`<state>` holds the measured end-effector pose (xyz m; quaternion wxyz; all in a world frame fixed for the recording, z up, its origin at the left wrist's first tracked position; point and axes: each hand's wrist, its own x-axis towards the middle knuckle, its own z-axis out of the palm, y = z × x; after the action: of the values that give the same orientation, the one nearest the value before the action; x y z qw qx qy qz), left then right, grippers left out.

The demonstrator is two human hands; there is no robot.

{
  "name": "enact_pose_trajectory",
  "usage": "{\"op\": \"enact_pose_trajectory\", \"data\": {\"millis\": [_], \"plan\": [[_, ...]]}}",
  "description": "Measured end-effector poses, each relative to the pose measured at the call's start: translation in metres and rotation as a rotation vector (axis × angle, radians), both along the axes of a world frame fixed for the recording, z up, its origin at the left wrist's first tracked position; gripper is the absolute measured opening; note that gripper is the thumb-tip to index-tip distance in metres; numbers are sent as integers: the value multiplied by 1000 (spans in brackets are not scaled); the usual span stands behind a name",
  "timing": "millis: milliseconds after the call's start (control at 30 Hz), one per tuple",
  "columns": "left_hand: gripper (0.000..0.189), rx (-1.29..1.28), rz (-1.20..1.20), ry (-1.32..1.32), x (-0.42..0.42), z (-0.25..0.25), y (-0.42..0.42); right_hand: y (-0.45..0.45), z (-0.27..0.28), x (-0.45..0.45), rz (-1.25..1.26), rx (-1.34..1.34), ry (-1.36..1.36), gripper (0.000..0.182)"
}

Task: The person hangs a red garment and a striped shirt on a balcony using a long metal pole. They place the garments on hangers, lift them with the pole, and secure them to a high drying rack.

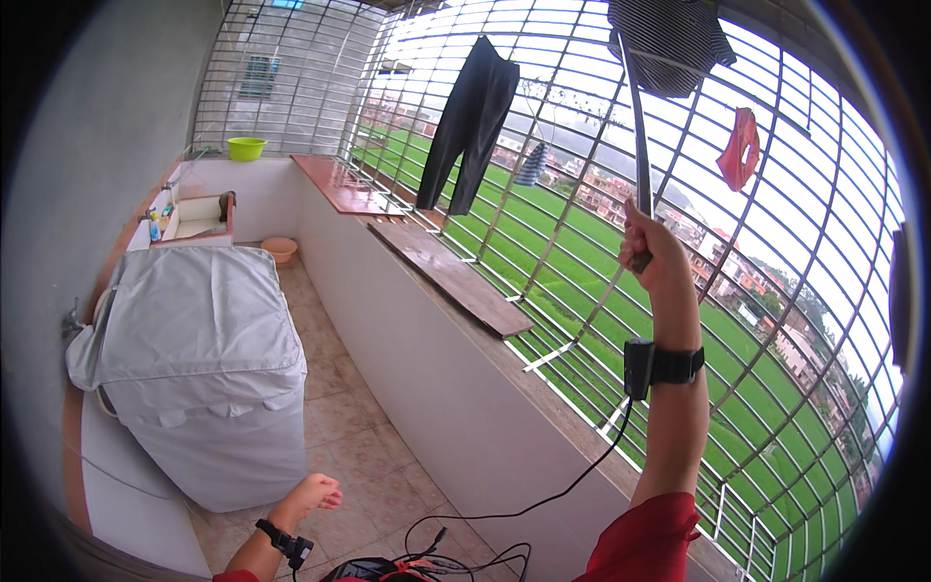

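My right hand (658,247) is raised at the barred window and grips the lower end of a long pole (640,145). The pole runs upward to a dark striped garment (665,44) hanging at the top; whether its tip hooks the garment or a hanger cannot be made out. Low in the view, my left hand (320,492) hovers over the tiled floor, fingers curled, with nothing visible in it. Beside it stands a large box-shaped appliance under a grey fabric cover (211,320). Each forearm wears a black strap with a small device and a cable.
Black trousers (473,131), a blue striped item (533,164) and a red cloth (740,151) hang along the metal bars. A brown board (451,276) lies on the ledge. Past the appliance are a sink (200,218), an orange basin (279,249) and a green basin (246,149). Cables (502,516) dangle before me.
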<state>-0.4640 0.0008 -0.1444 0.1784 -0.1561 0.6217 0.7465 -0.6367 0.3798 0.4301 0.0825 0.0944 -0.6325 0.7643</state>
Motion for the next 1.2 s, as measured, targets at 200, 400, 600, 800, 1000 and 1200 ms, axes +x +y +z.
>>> {"op": "enact_pose_trajectory", "data": {"millis": [200,400,600,800,1000,1200], "plan": [[30,-22,-137,8,-14,3,26,41,-96,51,18,187,38,36],[32,-84,-271,105,-34,43,60,69,-211,98,-173,329,-13,29],[29,-3,-352,399,-62,151,121,112,-337,146,-325,364,-128,25],[48,19,-435,667,-99,225,180,124,-411,201,-228,299,-234,24],[72,147,-320,918,-123,277,222,141,-457,237,-188,473,-229,31],[57,232,-286,990,-115,284,214,138,-436,267,-234,704,-144,27]]}}
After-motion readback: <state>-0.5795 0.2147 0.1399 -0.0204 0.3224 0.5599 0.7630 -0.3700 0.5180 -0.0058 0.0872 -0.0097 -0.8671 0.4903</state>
